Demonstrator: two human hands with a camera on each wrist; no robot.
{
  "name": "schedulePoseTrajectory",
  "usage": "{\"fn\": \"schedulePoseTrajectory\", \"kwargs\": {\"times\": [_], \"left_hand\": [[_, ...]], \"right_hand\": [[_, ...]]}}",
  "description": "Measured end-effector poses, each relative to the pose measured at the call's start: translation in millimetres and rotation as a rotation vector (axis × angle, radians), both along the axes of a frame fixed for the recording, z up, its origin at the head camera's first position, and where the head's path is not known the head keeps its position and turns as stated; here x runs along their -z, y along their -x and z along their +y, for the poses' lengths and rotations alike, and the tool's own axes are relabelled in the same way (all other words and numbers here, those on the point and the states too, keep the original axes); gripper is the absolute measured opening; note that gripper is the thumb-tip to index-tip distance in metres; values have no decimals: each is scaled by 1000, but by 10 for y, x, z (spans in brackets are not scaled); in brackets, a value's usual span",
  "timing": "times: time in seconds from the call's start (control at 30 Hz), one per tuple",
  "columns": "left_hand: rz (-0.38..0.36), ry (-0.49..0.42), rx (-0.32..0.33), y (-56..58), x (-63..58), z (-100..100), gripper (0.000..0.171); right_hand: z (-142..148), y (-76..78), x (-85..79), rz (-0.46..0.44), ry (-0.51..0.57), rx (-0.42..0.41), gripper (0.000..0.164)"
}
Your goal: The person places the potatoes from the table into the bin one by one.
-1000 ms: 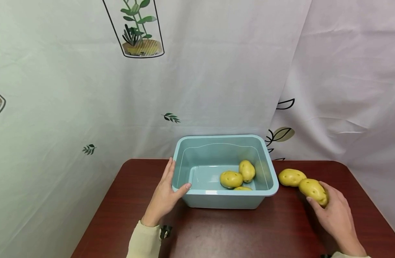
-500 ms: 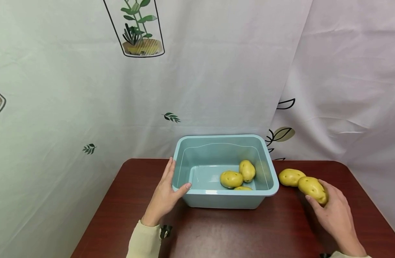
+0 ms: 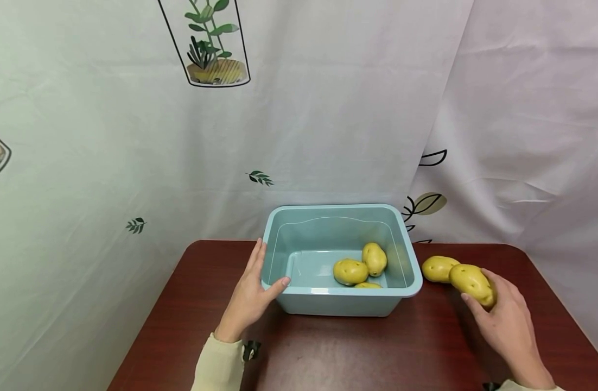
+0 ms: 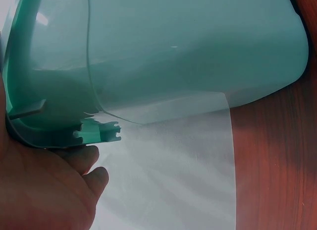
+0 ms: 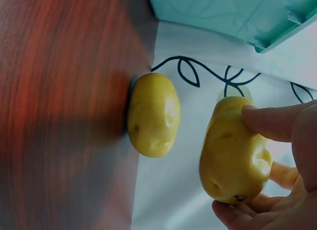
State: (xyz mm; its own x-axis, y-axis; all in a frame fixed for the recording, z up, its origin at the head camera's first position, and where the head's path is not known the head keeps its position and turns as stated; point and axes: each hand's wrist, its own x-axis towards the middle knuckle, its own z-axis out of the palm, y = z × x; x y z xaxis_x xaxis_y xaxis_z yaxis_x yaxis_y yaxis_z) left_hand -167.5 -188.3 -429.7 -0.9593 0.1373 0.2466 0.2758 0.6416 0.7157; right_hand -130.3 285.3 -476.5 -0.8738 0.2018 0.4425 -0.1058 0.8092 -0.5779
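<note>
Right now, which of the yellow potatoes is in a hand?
The potato gripped in the right hand, to the right of the blue bin. Another potato lies unheld on the table, and three potatoes sit inside the bin.

**Layout by clock face, head view, 12 at the far side**

Table (image 3: 348,353): hanging cloth (image 3: 328,119) behind, at 12 o'clock.
Bin (image 3: 335,305): on table, by its 12 o'clock edge.
First potato (image 3: 350,272): in bin.
Second potato (image 3: 374,259): in bin, at the first's 2 o'clock.
Third potato (image 3: 367,285): in bin, at the first's 4 o'clock, partly hidden behind the near wall.
Loose potato (image 3: 438,269): on table, at bin's 3 o'clock.
Held potato (image 3: 471,284): at the loose one's 4 o'clock, apart from it, in right hand (image 3: 507,319).
Left hand (image 3: 250,300): at bin's 8 o'clock corner.
</note>
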Motion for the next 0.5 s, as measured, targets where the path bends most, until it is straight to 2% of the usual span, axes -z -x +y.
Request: {"fn": "schedulePoseTrajectory", "kwargs": {"times": [0.2, 0.5], "left_hand": [[-1, 0, 1, -1, -3, 1, 100], [5, 14, -5, -6, -5, -3, 100]], "right_hand": [[-21, -2, -38, 19, 3, -5, 62], [-49, -20, -97, 0, 8, 7, 64]]}}
